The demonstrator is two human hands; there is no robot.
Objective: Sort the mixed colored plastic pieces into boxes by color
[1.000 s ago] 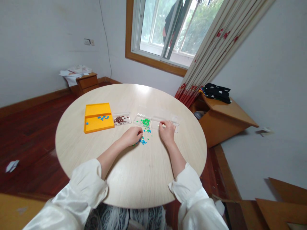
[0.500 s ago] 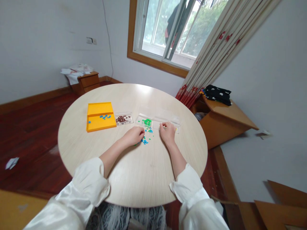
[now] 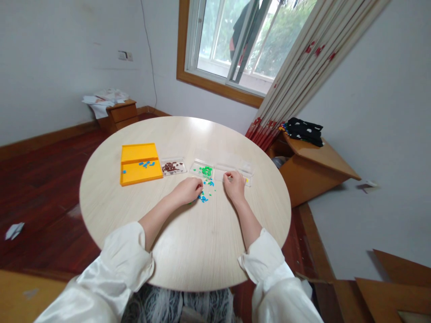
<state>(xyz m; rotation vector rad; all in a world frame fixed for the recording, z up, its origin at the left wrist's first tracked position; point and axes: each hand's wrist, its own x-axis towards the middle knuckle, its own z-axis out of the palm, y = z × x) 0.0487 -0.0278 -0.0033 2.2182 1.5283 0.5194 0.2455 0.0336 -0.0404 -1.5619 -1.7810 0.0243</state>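
Observation:
My left hand (image 3: 189, 190) rests low over the table with curled fingers, at the left side of a loose pile of small blue and green pieces (image 3: 203, 198). Whatever its fingertips hold is hidden. My right hand (image 3: 235, 185) is closed in a pinch at the front edge of a transparent case (image 3: 220, 174); anything between thumb and finger is too small to make out. A few yellow bits (image 3: 247, 180) lie in that case beside the hand. Just left of it, another transparent case holds green pieces (image 3: 206, 171).
A transparent box of brown pieces (image 3: 171, 167) stands farther left. Beside it lies an open yellow case (image 3: 139, 153) with several blue pieces (image 3: 147, 164). All rest on a round wooden table (image 3: 188, 242). A tilted cabinet (image 3: 313, 168) stands beyond the right edge.
The whole view has shifted slightly. Both hands keep nearly the same place and pose, and the pieces look unchanged.

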